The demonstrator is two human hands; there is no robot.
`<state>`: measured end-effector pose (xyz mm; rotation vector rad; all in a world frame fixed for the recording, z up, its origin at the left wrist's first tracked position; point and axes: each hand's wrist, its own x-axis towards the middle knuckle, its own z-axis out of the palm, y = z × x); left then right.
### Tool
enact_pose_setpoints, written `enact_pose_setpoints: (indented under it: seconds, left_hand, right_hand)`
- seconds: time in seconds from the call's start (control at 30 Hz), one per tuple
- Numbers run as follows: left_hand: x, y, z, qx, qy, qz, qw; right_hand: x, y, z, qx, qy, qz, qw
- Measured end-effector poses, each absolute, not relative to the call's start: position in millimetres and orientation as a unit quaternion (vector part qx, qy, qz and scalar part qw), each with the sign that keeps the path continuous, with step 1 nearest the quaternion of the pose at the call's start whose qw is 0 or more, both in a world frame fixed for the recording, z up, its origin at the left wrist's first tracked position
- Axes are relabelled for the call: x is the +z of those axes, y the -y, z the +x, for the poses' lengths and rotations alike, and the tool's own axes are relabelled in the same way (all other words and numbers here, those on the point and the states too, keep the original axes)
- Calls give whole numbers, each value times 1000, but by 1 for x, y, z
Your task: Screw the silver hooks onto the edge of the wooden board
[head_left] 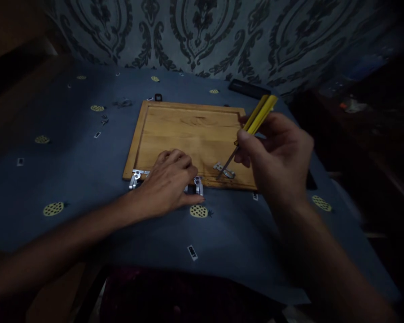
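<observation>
A wooden board point(188, 130) with a raised rim lies flat on a blue cloth. My left hand point(170, 181) rests palm down on the board's near edge, fingers curled over a metal handle point(199, 185) fixed there. My right hand point(276, 154) grips a yellow-handled screwdriver point(256, 119), held slanted. Its metal tip comes down at a small metal bracket point(223, 169) lying on the board near the front right.
The blue cloth point(70, 179) carries yellow pineapple prints and several small dark bits at the left. A dark flat object point(249, 89) lies behind the board by the patterned wall. The surroundings at the right are dark.
</observation>
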<state>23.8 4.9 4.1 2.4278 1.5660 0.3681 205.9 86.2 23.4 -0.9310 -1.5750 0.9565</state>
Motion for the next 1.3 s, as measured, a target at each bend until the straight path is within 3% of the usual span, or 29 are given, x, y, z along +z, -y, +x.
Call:
enact_pose_setpoints:
  seconds: [0.1, 1.0, 1.3]
  left_hand:
    - [4, -5, 24, 127, -535, 829, 104]
    - [4, -5, 25, 133, -533, 828, 113]
    - [1, -4, 25, 138, -534, 829, 96]
  right_hand:
    - [18, -66, 205, 394, 661, -344, 538]
    - [-4, -55, 210, 358, 724, -366, 461]
    - [3, -56, 212, 194, 808, -374, 412]
